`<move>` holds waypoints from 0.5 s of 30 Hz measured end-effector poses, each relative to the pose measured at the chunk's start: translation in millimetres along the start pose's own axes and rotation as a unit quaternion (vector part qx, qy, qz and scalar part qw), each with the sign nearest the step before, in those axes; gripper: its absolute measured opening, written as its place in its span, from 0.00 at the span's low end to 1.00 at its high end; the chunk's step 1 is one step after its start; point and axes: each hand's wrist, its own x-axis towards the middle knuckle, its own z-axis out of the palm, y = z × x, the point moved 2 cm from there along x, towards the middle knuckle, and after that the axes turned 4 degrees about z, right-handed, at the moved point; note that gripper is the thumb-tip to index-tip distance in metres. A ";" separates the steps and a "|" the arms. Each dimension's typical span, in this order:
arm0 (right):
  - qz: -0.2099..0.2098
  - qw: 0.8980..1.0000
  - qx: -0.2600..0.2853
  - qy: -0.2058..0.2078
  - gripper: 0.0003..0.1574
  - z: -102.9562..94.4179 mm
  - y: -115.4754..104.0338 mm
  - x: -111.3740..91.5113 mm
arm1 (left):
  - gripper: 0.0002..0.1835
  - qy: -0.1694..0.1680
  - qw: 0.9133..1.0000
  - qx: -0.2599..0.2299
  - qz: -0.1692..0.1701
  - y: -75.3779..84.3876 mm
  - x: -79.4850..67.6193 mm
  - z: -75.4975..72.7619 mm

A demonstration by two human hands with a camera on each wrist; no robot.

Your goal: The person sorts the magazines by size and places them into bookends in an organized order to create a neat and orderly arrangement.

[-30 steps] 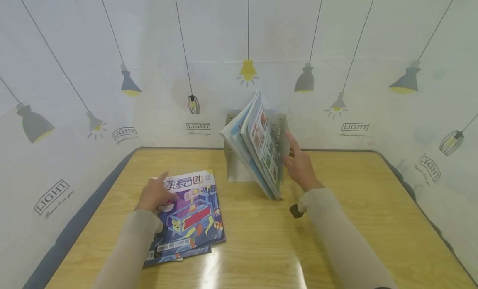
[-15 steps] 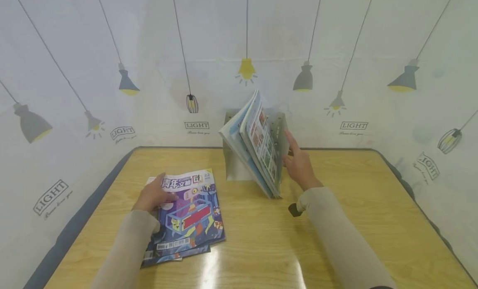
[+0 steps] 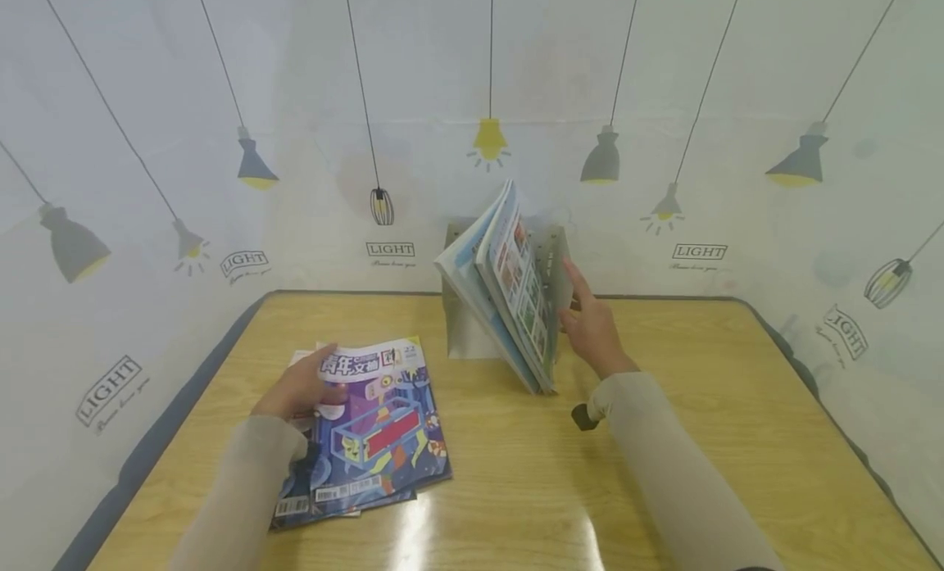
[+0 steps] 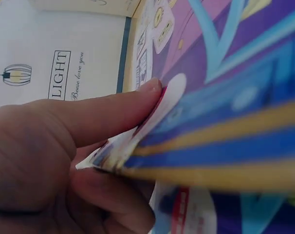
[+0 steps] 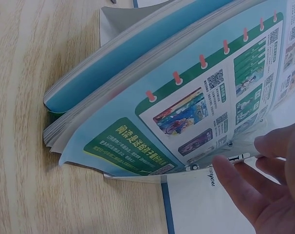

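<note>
In the head view my left hand (image 3: 301, 384) pinches the left edge of the top magazine (image 3: 379, 440), which has a purple-and-blue cover. The left wrist view shows the thumb (image 4: 133, 105) on the cover and curled fingers under the lifted edge. Under it another magazine (image 3: 292, 505) shows only in part. My right hand (image 3: 593, 329) touches the right side of a grey metal bookend (image 3: 472, 329), index finger extended. Several pale blue magazines (image 5: 186, 97) lean tilted inside the bookend, partly hiding it. Whether the right fingers also grip the panel is unclear.
The wooden table (image 3: 509, 497) runs back to a pale wall sheet (image 3: 310, 145) printed with hanging lamps. A small dark object (image 3: 585, 417) sits at the right wrist. The bookend stands near the table's back edge.
The left hand has drawn slightly to the left, its thumb now over the magazine's edge. The top magazine has shifted a little to the right and forward. The right hand stays at the bookend.
</note>
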 end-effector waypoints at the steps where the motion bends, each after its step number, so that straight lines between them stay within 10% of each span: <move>1: 0.000 1.000 0.001 0.000 0.54 0.0 -0.1 0.0 | 0.54 -0.006 1.000 0.001 0.005 -0.1 -0.3 -1.0; 15: 0.003 1.000 0.009 -0.002 0.55 -1.1 -2.2 -1.8 | 0.55 -0.046 0.998 -0.003 0.035 14.2 -16.8 -12.7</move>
